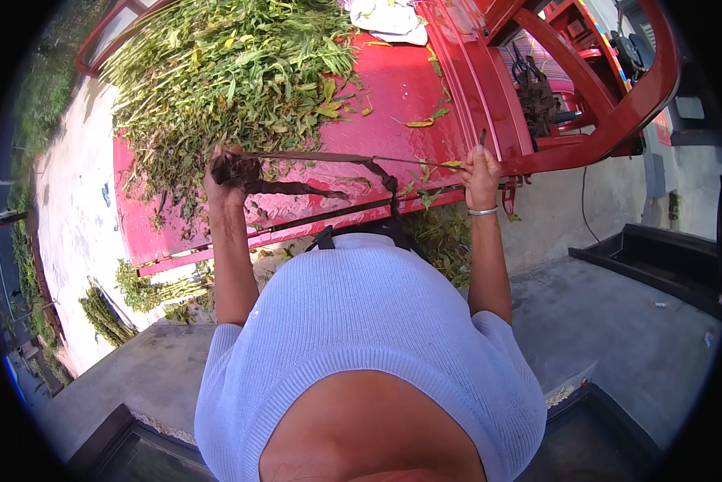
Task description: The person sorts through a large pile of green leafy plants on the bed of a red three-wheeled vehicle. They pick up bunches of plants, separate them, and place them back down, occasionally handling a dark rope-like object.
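Note:
A dark brown cloth strip (321, 156) is stretched between my two hands over the red metal bed (409, 84) of a vehicle. In my closed left hand (219, 193) is a crumpled bunch of it, and a loose twisted tail hangs off toward the middle. My right hand (481, 178), with a silver bangle at the wrist, pinches the thin far end, whose tip pokes up above the fingers. A knotted part of dark cloth droops from the strip near my waist. Beyond my left hand lies a big heap of leafy green stalks (240, 80), its nearer leaves brown and wilted.
At the far right is the vehicle's red cab frame (610, 120), with a dark bag (538, 100) inside. A white cloth (389, 20) lies at the back. Stalk bundles (104, 316) rest on the ground at left. A black trough (658, 261) stands at right.

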The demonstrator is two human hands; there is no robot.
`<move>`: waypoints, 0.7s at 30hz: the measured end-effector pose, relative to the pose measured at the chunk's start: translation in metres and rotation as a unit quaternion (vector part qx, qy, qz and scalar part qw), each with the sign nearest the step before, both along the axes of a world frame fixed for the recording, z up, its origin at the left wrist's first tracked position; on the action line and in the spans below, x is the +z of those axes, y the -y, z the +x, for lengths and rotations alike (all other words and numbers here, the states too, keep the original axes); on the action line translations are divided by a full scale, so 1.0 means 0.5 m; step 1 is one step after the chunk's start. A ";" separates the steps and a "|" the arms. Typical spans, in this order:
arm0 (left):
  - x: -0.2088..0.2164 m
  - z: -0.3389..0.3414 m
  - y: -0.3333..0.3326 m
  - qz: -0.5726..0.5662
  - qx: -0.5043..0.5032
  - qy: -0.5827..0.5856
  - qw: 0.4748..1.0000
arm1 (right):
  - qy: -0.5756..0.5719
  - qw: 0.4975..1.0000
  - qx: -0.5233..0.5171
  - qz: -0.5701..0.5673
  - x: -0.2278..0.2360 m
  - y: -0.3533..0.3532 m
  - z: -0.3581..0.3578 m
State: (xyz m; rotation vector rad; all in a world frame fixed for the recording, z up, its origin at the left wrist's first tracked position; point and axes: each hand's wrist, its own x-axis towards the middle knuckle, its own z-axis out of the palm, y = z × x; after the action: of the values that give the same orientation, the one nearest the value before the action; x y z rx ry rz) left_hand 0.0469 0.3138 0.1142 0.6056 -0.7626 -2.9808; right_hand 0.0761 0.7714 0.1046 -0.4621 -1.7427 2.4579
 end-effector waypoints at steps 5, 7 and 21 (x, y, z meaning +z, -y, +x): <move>-0.008 -0.082 0.139 0.137 -0.067 -0.009 0.988 | 0.016 0.998 -0.062 0.011 0.030 -0.075 0.071; 0.038 -0.117 0.166 0.136 -0.013 0.016 0.990 | 0.035 0.988 -0.148 0.022 0.039 -0.144 0.100; 0.012 -0.210 0.696 -0.066 0.172 -0.001 0.983 | 0.138 0.815 -0.562 -0.039 -0.079 -0.773 0.385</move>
State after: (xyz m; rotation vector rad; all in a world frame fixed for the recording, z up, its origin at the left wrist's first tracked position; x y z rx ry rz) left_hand -0.0583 -0.0341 0.1204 0.6515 -0.7583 -2.5953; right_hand 0.2684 1.1578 0.0653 -1.4050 -0.8956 1.5933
